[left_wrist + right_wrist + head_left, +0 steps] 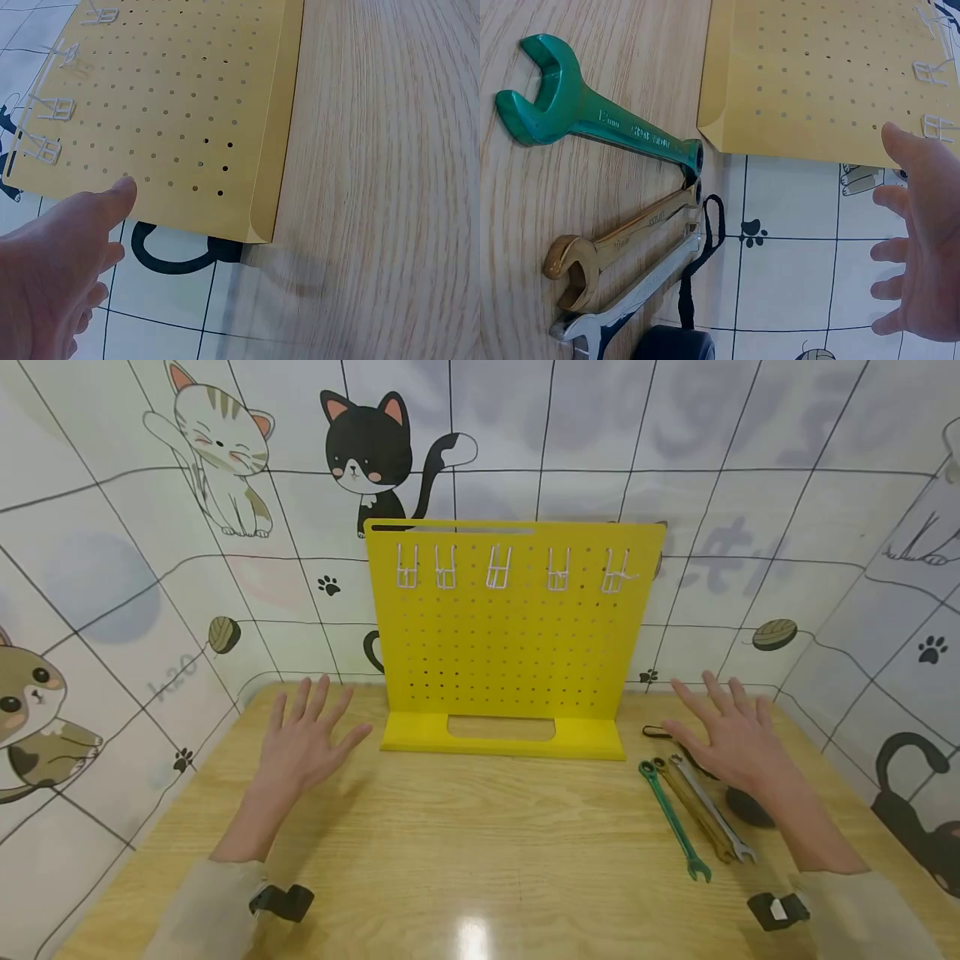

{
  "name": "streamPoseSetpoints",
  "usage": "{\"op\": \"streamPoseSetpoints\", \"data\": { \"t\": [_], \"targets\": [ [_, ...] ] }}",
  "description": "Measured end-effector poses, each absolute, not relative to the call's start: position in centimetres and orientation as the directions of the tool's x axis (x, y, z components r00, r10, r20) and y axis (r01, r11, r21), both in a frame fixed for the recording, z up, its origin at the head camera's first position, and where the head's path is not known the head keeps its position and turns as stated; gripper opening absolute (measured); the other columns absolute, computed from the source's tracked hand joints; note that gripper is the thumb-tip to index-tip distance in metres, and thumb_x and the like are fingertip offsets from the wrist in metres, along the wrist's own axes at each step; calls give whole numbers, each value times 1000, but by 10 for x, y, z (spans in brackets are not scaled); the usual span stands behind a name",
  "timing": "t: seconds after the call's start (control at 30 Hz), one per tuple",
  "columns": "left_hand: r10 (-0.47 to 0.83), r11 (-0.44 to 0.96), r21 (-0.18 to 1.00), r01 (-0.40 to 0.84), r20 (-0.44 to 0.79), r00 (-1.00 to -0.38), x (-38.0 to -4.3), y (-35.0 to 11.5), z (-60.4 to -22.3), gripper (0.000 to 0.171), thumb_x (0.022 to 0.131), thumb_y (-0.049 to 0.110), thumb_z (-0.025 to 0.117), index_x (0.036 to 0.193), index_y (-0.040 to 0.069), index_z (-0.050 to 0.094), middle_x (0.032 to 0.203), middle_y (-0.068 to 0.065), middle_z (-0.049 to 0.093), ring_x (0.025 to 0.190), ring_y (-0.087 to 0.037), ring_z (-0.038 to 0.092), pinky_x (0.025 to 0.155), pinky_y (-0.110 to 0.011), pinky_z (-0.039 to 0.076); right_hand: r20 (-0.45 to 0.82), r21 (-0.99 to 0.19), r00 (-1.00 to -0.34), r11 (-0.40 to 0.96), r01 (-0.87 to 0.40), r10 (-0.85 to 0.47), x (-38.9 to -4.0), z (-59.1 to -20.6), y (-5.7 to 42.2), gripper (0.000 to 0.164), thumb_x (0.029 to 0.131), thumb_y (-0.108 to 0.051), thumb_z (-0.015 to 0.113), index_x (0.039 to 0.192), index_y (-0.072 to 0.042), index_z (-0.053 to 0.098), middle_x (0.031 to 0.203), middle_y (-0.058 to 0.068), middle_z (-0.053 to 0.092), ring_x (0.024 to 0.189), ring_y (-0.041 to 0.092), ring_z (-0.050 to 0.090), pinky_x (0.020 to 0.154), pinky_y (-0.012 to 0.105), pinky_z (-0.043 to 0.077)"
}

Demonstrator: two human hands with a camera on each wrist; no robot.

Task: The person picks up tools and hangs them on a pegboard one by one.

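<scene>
My left hand [303, 747], fingers spread, is held over the table to the left of a yellow pegboard [502, 652] and holds nothing. On the other side my right hand [738, 747], also spread and holding nothing, hovers above the tools at the right. Near it lie a green combination wrench [672, 818], a gold wrench [693, 810] and a silver wrench [712, 810], side by side. A dark rounded object [676, 343] with a black strap [697, 266] sits beside them, partly hidden by the right forearm in the head view.
Several white wire hooks [498, 568] hang in a row along the pegboard's upper part. The board stands on the wooden table [480, 827] near its back. Behind it rises a wall covering [495, 435] printed with cats and grid lines.
</scene>
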State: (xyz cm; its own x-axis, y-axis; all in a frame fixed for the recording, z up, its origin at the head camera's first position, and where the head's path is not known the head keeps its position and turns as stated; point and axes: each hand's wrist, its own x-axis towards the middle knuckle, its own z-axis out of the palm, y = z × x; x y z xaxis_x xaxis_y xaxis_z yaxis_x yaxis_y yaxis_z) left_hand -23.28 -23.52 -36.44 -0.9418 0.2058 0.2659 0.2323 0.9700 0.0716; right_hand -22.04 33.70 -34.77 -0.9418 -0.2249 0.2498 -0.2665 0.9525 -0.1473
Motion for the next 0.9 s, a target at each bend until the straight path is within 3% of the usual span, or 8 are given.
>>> {"op": "streamPoseSetpoints", "data": {
  "t": [0.27, 0.63, 0.9],
  "targets": [
    [209, 966, 100, 238, 238, -948, -237, -227, -362, 79, 102, 66, 34, 160, 13, 28, 166, -21, 9, 152, -42, 4, 120, -60, -4, 261, -172, -938, 945, -276, -227, -216, -342, 339, 73, 104, -53, 46, 163, -20, 18, 162, 33, 8, 144, 61, 4, 110, 77, -1],
    [242, 953, 130, 273, 216, -946, -241, -205, -368, 77, 102, 67, 33, 159, 15, 33, 166, -20, 12, 153, -40, 5, 121, -59, 5, 233, -172, -945, 947, -270, -228, -203, -342, 334, 75, 102, -52, 52, 162, -17, 21, 156, 36, 24, 138, 60, 26, 102, 79, 24],
    [287, 936, 139, 324, 235, -929, -242, -186, -372, 72, 103, 64, 37, 158, 17, 36, 164, -23, 20, 151, -42, 14, 121, -59, 12, 247, -173, -940, 944, -281, -235, -190, -349, 336, 77, 102, -49, 55, 162, -17, 21, 150, 37, 36, 129, 61, 37, 96, 78, 32]
  ]
}}
